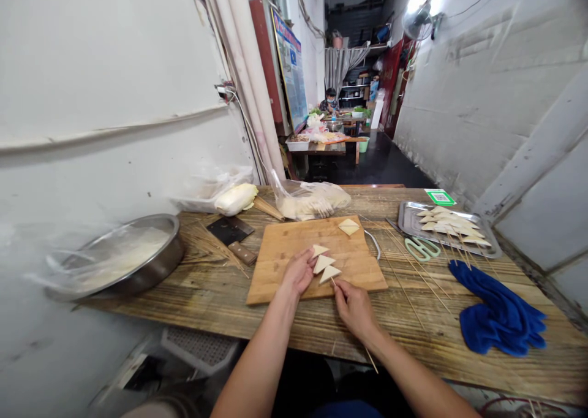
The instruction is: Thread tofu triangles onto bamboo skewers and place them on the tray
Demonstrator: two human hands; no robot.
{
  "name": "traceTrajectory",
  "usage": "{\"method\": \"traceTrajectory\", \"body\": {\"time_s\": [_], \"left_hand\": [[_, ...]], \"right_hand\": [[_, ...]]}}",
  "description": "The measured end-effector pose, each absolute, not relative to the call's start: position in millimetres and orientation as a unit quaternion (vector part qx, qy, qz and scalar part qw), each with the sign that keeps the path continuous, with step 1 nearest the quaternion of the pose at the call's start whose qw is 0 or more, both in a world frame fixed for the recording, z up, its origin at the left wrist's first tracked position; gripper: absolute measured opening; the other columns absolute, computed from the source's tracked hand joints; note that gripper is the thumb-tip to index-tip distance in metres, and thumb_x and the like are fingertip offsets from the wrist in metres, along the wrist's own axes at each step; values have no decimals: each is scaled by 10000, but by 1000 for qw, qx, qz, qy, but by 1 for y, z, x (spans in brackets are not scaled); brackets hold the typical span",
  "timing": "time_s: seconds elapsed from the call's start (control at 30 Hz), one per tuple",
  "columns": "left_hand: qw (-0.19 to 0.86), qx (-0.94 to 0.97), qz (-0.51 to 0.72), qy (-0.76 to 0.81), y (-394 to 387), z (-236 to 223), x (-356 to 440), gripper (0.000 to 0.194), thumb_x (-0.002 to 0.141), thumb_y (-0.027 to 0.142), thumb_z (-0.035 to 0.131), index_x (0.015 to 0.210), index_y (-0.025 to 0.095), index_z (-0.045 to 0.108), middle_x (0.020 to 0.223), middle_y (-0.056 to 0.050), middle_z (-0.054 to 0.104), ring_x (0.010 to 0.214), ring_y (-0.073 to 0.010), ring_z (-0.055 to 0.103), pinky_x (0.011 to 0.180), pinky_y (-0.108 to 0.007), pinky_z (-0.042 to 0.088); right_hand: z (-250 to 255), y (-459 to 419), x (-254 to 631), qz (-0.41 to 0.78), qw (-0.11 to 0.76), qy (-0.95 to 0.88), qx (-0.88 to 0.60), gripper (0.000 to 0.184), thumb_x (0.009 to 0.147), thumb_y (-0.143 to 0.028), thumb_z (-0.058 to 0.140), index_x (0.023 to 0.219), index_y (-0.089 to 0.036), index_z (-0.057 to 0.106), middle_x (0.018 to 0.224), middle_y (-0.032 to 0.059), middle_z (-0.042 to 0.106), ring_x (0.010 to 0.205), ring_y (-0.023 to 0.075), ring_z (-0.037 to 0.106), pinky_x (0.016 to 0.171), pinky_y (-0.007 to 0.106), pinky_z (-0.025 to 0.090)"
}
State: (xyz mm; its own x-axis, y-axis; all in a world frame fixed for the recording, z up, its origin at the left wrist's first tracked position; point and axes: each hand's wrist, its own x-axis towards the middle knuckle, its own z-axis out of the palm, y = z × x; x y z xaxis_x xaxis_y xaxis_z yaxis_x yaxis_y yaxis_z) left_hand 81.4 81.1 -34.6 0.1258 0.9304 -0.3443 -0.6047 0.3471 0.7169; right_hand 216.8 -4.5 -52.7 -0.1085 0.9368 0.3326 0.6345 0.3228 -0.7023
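Observation:
On the wooden cutting board (280, 258) lie three pale triangular tofu pieces (324, 263) in a row. My left hand (298, 272) rests on the board with its fingers pressed against the left side of the triangles. My right hand (354, 307) is closed in a pinch on a thin bamboo skewer (371, 358), whose tip touches the nearest triangle. Another small stack of tofu pieces (348, 225) sits at the board's far corner.
A metal tray (407, 222) of skewered tofu stands at the right, with green scissors (421, 248), loose skewers and a blue cloth (498, 314) nearby. A cleaver (232, 234), a steel bowl (151, 265) and plastic bags lie left and behind. A person sits far down the corridor.

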Motion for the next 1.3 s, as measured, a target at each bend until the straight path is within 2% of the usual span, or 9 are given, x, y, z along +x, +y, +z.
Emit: {"method": "traceTrajectory", "body": {"time_s": [0.1, 0.27, 0.5, 0.63, 0.8, 0.93, 1.13, 1.3], "left_hand": [[728, 202, 531, 383, 79, -34, 83, 175, 837, 109, 448, 918, 61, 596, 844, -135, 678, 759, -181, 654, 702, -293, 523], [743, 184, 527, 370, 77, -30, 85, 221, 859, 259, 457, 869, 88, 597, 819, -121, 680, 732, -178, 654, 679, -294, 524], [701, 212, 548, 405, 78, -32, 88, 114, 804, 179, 546, 832, 89, 609, 741, -107, 682, 652, -166, 648, 587, -256, 516], [701, 195, 546, 415, 79, -33, 90, 110, 798, 170, 554, 799, 75, 608, 731, -114, 679, 647, -164, 646, 617, -265, 521], [726, 177, 545, 380, 71, -28, 93, 188, 789, 277, 577, 829, 94, 596, 769, -106, 674, 660, -167, 643, 639, -290, 528], [749, 192, 495, 396, 55, -24, 101, 149, 738, 188, 633, 858, 104, 600, 778, -94, 676, 673, -166, 645, 644, -291, 526], [768, 179, 451, 417, 43, -26, 116, 147, 703, 193, 670, 809, 122, 598, 783, -104, 681, 716, -180, 655, 614, -265, 511], [764, 174, 453, 425, 43, -26, 118, 106, 703, 168, 662, 781, 123, 606, 747, -83, 682, 682, -167, 651, 602, -255, 502]], "right_hand": [[-53, -5, 217, 196, 383, -718, -547, 285, 866, -218, 363, 861, -161, 642, 672, 39, 661, 578, 151, 607, 564, 213, 412], [-54, -5, 216, 191, 397, -718, -539, 286, 869, -220, 362, 879, -165, 643, 703, 49, 676, 597, 158, 619, 584, 221, 431], [-53, -6, 216, 179, 389, -723, -542, 286, 874, -228, 361, 918, -171, 637, 727, 57, 687, 639, 166, 638, 616, 230, 447], [-53, -7, 216, 170, 388, -723, -546, 292, 870, -229, 360, 895, -163, 643, 718, 64, 686, 627, 175, 639, 603, 237, 447], [-52, -7, 216, 165, 388, -717, -555, 295, 876, -236, 348, 872, -153, 631, 689, 64, 674, 600, 174, 631, 578, 237, 434], [-52, -6, 217, 152, 412, -699, -564, 267, 868, -229, 355, 885, -164, 613, 723, 59, 678, 622, 167, 632, 593, 234, 433], [-55, -5, 218, 135, 411, -689, -582, 257, 862, -247, 348, 729, -177, 557, 632, 39, 626, 537, 142, 573, 526, 217, 392], [-53, -6, 218, 143, 414, -690, -576, 255, 867, -250, 331, 738, -175, 538, 644, 46, 621, 573, 147, 582, 563, 221, 397]]}}
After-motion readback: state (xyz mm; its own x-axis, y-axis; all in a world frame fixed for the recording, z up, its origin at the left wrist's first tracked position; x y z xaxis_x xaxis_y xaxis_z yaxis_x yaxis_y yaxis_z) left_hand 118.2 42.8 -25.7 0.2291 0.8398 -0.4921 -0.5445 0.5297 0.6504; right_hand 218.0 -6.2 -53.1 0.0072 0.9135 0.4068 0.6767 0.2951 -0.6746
